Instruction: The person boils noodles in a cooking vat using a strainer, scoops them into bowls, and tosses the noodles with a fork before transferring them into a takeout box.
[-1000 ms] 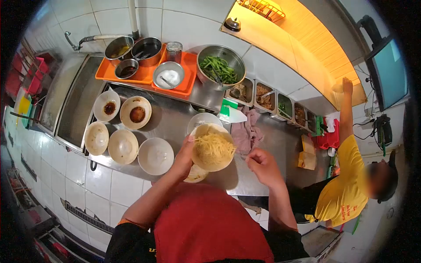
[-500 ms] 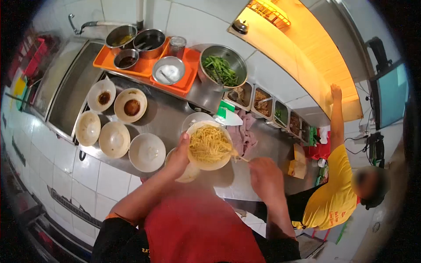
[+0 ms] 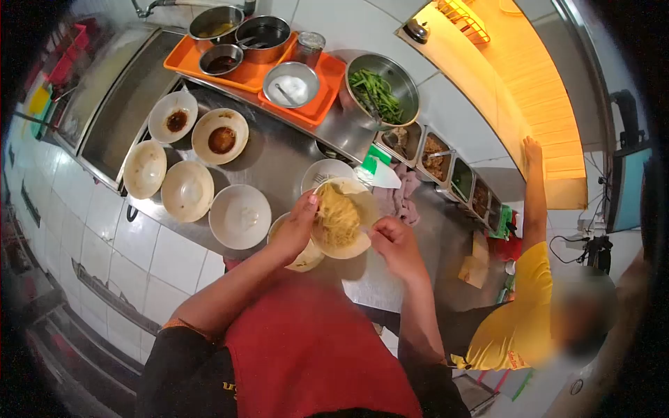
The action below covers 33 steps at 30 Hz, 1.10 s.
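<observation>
My left hand (image 3: 295, 228) grips the left rim of a pale bowl (image 3: 362, 240), its fingers closed round the edge. Yellow noodles (image 3: 339, 217) lie heaped in the bowl, slightly blurred. At the bowl's right side, my right hand (image 3: 394, 240) is pinched on a utensil whose tip reaches into the noodles; most of it is hidden. Just behind the bowl stands a smaller white bowl (image 3: 326, 169) with a fork in it. Another bowl (image 3: 306, 259) sits partly under my left hand and wrist.
Several bowls stand at the left, one holding dark sauce (image 3: 222, 140). Orange trays (image 3: 318, 115) carry metal pots. A pot of greens (image 3: 376, 95) and food containers (image 3: 437, 159) line the back. A co-worker in yellow (image 3: 512, 313) reaches toward the lit shelf (image 3: 557, 132).
My right hand has moved left, closer to the bowl, and the utensil is now among the noodles. The noodles have shifted and bunched up. The whole view has shifted a little.
</observation>
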{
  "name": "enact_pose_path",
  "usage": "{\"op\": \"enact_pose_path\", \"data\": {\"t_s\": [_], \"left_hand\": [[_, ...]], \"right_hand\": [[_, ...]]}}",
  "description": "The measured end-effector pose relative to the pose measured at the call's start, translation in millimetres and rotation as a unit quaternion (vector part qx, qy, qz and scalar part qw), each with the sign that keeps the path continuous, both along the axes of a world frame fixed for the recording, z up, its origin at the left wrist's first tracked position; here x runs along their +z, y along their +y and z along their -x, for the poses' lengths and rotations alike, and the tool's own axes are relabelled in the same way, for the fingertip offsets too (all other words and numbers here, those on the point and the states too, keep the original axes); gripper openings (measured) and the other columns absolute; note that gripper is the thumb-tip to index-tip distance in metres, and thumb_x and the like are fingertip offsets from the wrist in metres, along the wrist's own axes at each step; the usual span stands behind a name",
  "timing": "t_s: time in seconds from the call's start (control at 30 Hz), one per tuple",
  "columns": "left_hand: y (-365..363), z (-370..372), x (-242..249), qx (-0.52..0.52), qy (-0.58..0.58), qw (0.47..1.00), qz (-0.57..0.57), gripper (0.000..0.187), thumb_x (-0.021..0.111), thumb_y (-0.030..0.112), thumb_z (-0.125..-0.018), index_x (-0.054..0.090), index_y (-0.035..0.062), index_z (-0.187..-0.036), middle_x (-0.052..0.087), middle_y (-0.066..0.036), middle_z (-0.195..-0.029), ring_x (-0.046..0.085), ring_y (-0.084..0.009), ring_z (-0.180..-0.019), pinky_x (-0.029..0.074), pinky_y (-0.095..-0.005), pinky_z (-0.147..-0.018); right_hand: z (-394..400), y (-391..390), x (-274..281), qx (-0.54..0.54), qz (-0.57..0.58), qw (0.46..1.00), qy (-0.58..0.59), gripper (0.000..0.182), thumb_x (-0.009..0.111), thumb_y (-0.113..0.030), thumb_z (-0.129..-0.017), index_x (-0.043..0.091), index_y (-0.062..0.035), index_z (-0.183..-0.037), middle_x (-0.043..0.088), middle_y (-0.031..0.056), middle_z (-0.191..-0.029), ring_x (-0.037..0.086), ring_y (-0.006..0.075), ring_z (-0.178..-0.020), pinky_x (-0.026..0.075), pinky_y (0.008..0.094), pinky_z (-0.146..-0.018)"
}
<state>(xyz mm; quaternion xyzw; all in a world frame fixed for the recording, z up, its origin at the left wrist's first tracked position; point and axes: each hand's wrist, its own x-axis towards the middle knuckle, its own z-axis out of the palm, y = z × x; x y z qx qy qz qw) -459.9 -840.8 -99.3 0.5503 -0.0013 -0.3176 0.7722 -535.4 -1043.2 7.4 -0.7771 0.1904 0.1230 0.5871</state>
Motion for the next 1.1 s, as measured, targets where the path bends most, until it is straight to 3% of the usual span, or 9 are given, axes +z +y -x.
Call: {"op": "enact_pose_path", "data": {"t_s": [0.07,0.37,0.43,0.53,0.77,0.83,0.87,0.93,1.1], "left_hand": [[10.5,1.6,1.5,-0.002,0.042,0.999,-0.014,0.058,0.031,0.048,-0.104,0.038,0.0062,-0.144,0.049,-0.012,-0.135,0.045,-0.0213,-0.126,0.035,-0.0327,-0.106],[12.2,-8.5,26.0,-0.012,0.148,0.981,0.124,0.061,0.032,0.047,-0.104,0.038,0.0017,-0.144,0.05,-0.012,-0.14,0.049,-0.0204,-0.126,0.038,-0.0343,-0.106],[9.6,-6.8,26.4,-0.006,0.16,0.977,0.142,0.06,0.032,0.047,-0.104,0.039,0.0017,-0.143,0.049,-0.013,-0.14,0.049,-0.0207,-0.127,0.038,-0.035,-0.107],[6.7,0.5,33.9,0.034,0.244,0.938,0.245,0.059,0.033,0.047,-0.104,0.041,0.002,-0.142,0.051,-0.013,-0.139,0.05,-0.0217,-0.127,0.037,-0.0352,-0.108],[6.2,17.3,30.4,0.077,0.248,0.931,0.255,0.061,0.039,0.051,-0.101,0.044,0.0024,-0.138,0.053,-0.013,-0.137,0.054,-0.0229,-0.123,0.041,-0.0381,-0.106],[9.9,20.1,31.3,0.087,0.231,0.935,0.255,0.063,0.04,0.052,-0.101,0.042,0.0033,-0.14,0.051,-0.013,-0.14,0.053,-0.0242,-0.125,0.041,-0.0394,-0.107],[13.5,20.6,34.6,0.085,0.239,0.929,0.269,0.062,0.041,0.052,-0.1,0.042,0.0029,-0.139,0.052,-0.013,-0.138,0.054,-0.0242,-0.123,0.043,-0.0398,-0.105],[19.7,21.5,33.5,0.099,0.248,0.922,0.28,0.061,0.042,0.051,-0.1,0.043,0.0025,-0.137,0.053,-0.013,-0.137,0.055,-0.0242,-0.122,0.045,-0.0401,-0.104],[26.8,26.5,29.1,0.082,0.317,0.879,0.346,0.052,0.047,0.044,-0.1,0.05,0.0007,-0.13,0.06,-0.012,-0.126,0.06,-0.0221,-0.115,0.047,-0.037,-0.101]], "right_hand": [[7.3,-2.8,3.7,-0.027,-0.026,0.999,-0.017,0.003,0.063,-0.004,-0.089,0.06,-0.0023,-0.09,0.057,-0.0033,-0.072,0.052,0.0035,-0.067,0.041,0.021,-0.057],[26.8,20.6,63.0,-0.023,0.315,0.933,-0.171,0.005,0.064,-0.003,-0.088,0.061,-0.0012,-0.085,0.059,0.0041,-0.073,0.054,0.0086,-0.064,0.044,0.0246,-0.058],[30.0,19.7,68.9,0.042,0.456,0.855,-0.245,0.007,0.068,-0.004,-0.082,0.062,-0.0034,-0.086,0.062,0.0141,-0.076,0.062,0.0266,-0.065,0.048,0.0346,-0.059],[28.1,16.9,81.7,0.058,0.529,0.801,-0.273,0.008,0.068,-0.004,-0.079,0.062,-0.0041,-0.085,0.064,0.0131,-0.078,0.063,0.0335,-0.069,0.049,0.0398,-0.062],[-0.5,27.5,60.3,0.06,0.518,0.846,-0.113,0.008,0.063,-0.008,-0.084,0.059,-0.0011,-0.081,0.064,0.0149,-0.074,0.062,0.0358,-0.068,0.05,0.0392,-0.063],[-7.1,40.1,38.5,0.108,0.392,0.913,-0.043,0.011,0.063,-0.009,-0.087,0.062,0.0002,-0.083,0.063,0.0102,-0.07,0.06,0.0168,-0.061,0.045,0.0304,-0.056],[-6.1,36.7,26.1,0.117,0.39,0.912,-0.042,0.011,0.063,-0.009,-0.087,0.062,0.0002,-0.083,0.063,0.0102,-0.07,0.06,0.0168,-0.061,0.045,0.0304,-0.056],[-7.2,28.0,2.8,0.086,0.187,0.978,0.016,0.012,0.062,-0.009,-0.088,0.061,-0.0011,-0.08,0.059,0.003,-0.064,0.054,0.01,-0.056,0.039,0.0242,-0.051],[17.6,20.9,-0.8,-0.017,0.029,0.998,0.049,0.009,0.063,-0.008,-0.088,0.059,-0.0048,-0.081,0.052,-0.003,-0.061,0.048,0.0048,-0.054,0.034,0.0206,-0.049]]}}
